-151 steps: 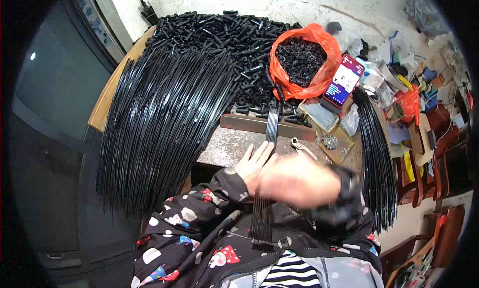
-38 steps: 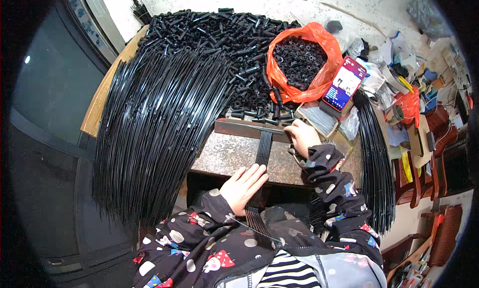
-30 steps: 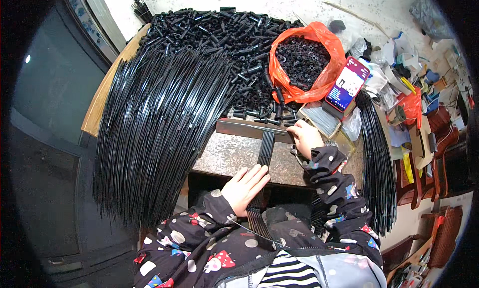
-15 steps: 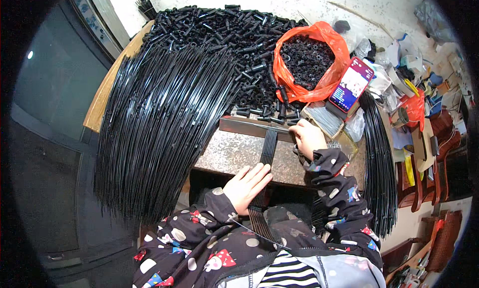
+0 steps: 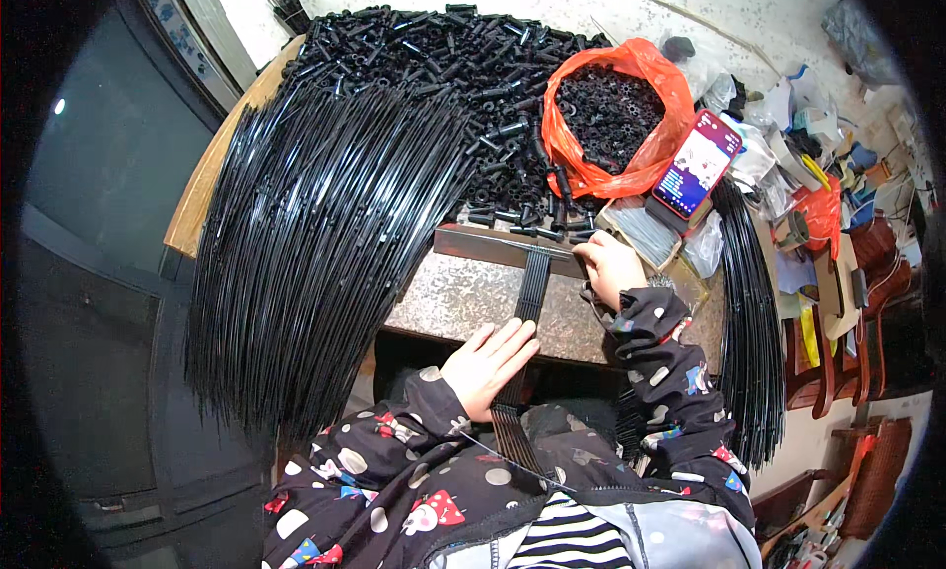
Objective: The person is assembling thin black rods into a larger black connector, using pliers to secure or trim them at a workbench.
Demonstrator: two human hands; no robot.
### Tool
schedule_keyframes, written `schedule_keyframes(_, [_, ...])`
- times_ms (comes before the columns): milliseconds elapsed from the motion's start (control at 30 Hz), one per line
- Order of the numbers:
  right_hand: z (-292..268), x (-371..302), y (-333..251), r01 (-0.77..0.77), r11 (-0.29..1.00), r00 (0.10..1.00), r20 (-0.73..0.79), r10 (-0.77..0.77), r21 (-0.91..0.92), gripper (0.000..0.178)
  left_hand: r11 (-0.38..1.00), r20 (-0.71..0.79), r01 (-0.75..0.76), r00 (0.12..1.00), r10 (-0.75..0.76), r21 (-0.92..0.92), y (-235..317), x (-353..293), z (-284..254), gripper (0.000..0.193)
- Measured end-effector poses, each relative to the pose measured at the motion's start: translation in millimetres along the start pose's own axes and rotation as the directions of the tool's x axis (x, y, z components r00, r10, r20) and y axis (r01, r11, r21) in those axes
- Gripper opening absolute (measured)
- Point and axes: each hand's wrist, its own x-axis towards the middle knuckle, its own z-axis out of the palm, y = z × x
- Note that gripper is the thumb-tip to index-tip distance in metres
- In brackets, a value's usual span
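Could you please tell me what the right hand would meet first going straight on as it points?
Probably the loose black pieces just behind the bar, though depth is unclear.

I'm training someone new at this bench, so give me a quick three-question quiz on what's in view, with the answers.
1. Which hand lies over the narrow row of black strips?
2. True or false: the phone is to the right of the orange bag.
3. Fill in: the right hand is at the ____ end of the metal bar.

Key: 1. The left hand. 2. True. 3. Right.
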Motion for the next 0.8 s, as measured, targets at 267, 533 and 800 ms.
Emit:
schedule_keyframes(267, [-1, -1, 0, 0.0, 1.0, 1.0, 0.017, 0.001, -0.027, 0.015, 1.0, 0.018, 0.005, 1.0, -0.005, 0.008, 0, -1, -3, 0.092])
schedule_keyframes(533, [4, 9, -1, 0.036, 0.999, 0.999, 0.037, -0.035, -0.02, 0.013, 1.0, 0.012, 0.005, 1.0, -0.005, -0.008, -1, 0, -1, 0.095])
schedule_keyframes(800, [-3, 25, -1, 0.254, 0.935, 0.967, 0.061, -0.247, -0.246, 0.012, 0.999, -0.015, -0.02, 1.0, 0.019, -0.043, -3, 0, 0, 0.094])
